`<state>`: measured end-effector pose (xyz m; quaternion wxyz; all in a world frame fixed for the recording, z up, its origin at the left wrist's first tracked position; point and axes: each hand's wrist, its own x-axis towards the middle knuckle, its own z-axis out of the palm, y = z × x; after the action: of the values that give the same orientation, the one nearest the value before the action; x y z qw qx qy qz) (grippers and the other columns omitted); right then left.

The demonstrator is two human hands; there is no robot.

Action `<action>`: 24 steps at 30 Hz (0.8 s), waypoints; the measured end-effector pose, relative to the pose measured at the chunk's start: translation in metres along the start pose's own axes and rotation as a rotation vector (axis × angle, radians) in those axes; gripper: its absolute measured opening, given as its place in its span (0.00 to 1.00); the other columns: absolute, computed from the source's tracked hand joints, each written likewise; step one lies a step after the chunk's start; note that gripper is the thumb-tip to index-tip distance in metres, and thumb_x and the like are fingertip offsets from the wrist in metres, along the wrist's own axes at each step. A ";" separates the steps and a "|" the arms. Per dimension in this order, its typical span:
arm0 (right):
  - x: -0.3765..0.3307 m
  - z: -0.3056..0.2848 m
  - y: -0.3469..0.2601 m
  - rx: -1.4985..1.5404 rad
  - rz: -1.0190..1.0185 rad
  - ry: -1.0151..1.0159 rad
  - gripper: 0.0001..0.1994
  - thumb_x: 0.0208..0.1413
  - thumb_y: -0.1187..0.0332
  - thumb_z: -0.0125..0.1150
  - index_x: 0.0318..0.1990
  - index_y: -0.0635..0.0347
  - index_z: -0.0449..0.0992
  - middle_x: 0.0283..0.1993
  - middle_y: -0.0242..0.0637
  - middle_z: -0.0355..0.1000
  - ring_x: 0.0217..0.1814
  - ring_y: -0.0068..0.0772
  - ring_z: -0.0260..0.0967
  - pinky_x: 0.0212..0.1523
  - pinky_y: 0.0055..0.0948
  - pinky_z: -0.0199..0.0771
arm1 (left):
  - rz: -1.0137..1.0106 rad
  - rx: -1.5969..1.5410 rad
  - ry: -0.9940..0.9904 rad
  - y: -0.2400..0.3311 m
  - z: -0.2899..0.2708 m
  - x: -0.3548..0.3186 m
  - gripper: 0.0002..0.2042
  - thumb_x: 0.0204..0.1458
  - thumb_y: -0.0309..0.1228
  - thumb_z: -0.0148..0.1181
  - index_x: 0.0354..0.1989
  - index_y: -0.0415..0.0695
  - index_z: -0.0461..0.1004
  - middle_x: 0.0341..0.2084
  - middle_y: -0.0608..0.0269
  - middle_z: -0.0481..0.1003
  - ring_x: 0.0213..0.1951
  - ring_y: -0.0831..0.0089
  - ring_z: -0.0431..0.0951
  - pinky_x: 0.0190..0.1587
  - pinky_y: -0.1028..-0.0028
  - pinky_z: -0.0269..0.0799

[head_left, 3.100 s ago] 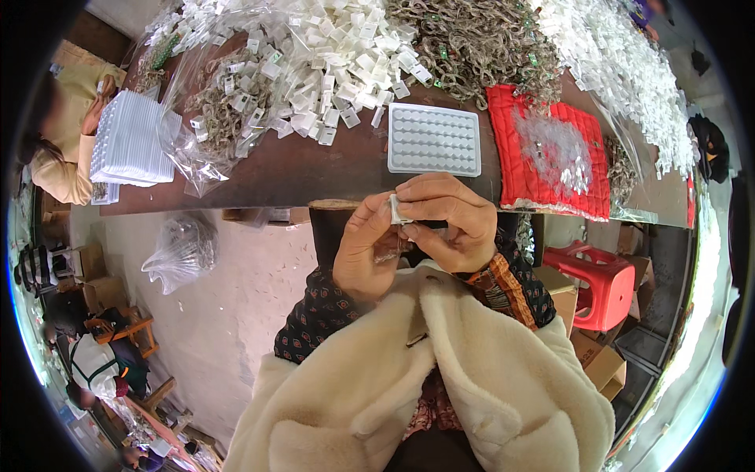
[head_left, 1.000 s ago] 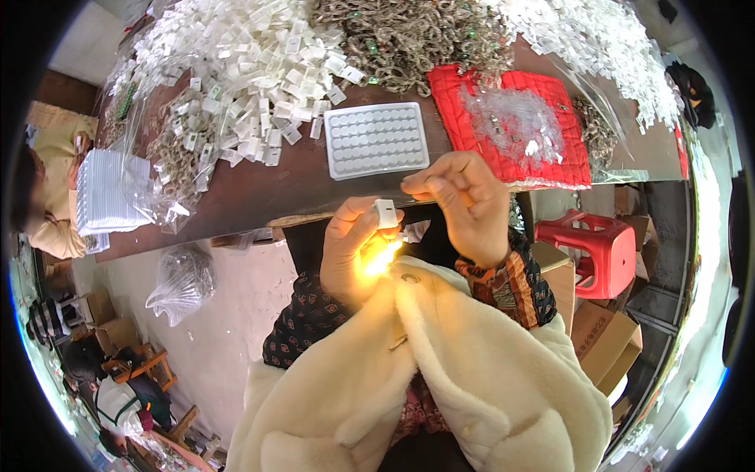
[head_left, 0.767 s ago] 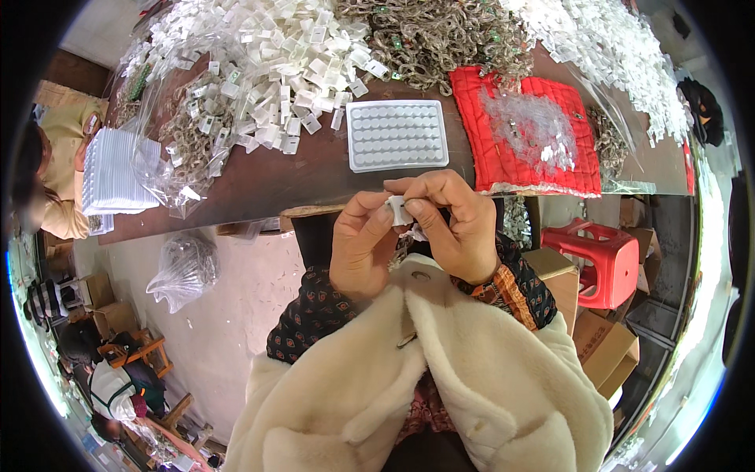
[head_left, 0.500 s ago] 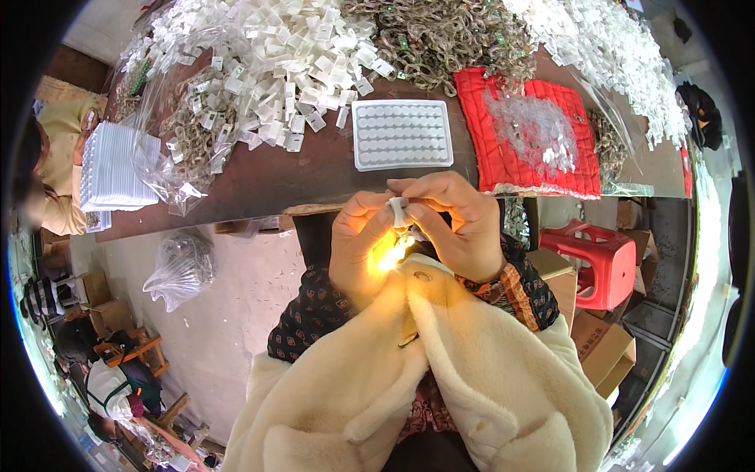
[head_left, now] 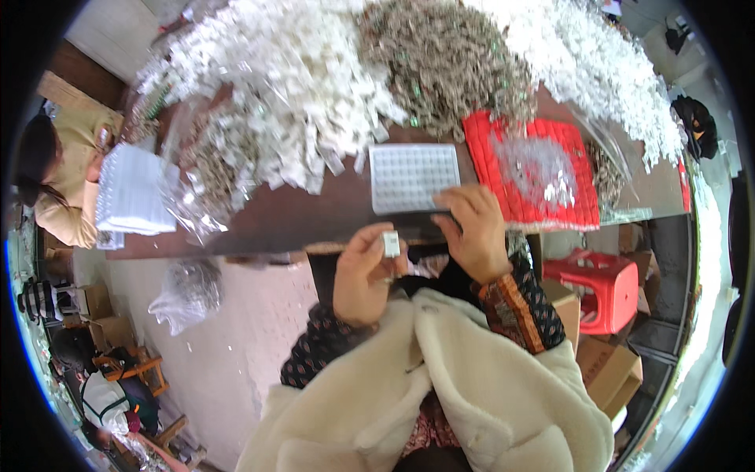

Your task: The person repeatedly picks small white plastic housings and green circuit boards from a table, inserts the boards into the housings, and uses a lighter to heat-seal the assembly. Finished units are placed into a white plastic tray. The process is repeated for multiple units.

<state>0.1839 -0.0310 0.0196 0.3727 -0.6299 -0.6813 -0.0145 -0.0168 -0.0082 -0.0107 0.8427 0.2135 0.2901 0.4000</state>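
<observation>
Just in front of the table edge, my left hand [head_left: 363, 275] is closed, pinching a small white rectangular plastic case [head_left: 391, 245] between thumb and fingers. To its right, my right hand [head_left: 478, 236] is raised with bent fingers and the thumb apart from them. Nothing shows between those fingertips, which lie at the near right corner of a white tray [head_left: 414, 211] with rows of small round wells. A broad heap of similar white plastic pieces [head_left: 291, 102] spreads over the table beyond my left hand. Motion blurs the tabletop somewhat.
A brown tangled heap [head_left: 444, 63] lies at the back. On the right, a red quilted cloth [head_left: 578, 200] bears clear bits. Stacked white trays [head_left: 138, 193] stand left, beside another person [head_left: 67, 177]. A red stool [head_left: 602, 295] and cardboard boxes [head_left: 609, 370] are at lower right.
My hands have come apart: the right moved up toward the tray, while the left keeps the small case. The bright yellow glow between them is gone. The view has shifted slightly.
</observation>
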 end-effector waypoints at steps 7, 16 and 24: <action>-0.001 0.009 0.009 -0.026 -0.028 0.064 0.06 0.46 0.75 0.65 0.32 0.57 0.76 0.38 0.34 0.74 0.43 0.41 0.70 0.45 0.39 0.67 | 0.003 -0.040 -0.037 0.007 -0.001 0.000 0.13 0.64 0.31 0.49 0.54 0.40 0.68 0.40 0.57 0.75 0.29 0.72 0.72 0.32 0.75 0.65; 0.016 -0.056 0.027 0.401 0.178 0.243 0.04 0.56 0.79 0.59 0.38 0.62 0.75 0.41 0.40 0.76 0.46 0.35 0.72 0.49 0.32 0.69 | 0.050 0.018 -0.070 0.007 -0.001 -0.010 0.15 0.64 0.33 0.48 0.55 0.40 0.66 0.43 0.54 0.73 0.35 0.72 0.72 0.32 0.76 0.67; -0.131 -0.237 0.086 0.441 0.812 -0.311 0.04 0.56 0.76 0.57 0.37 0.66 0.71 0.34 0.32 0.67 0.36 0.25 0.65 0.41 0.28 0.68 | 0.067 -0.032 -0.165 0.026 -0.002 -0.007 0.13 0.62 0.28 0.47 0.52 0.37 0.69 0.42 0.53 0.74 0.31 0.71 0.72 0.29 0.75 0.66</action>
<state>0.3651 -0.2404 0.0833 0.3667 -0.7454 -0.4151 0.3710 -0.0367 0.0016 0.0053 0.8533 0.2417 0.2057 0.4136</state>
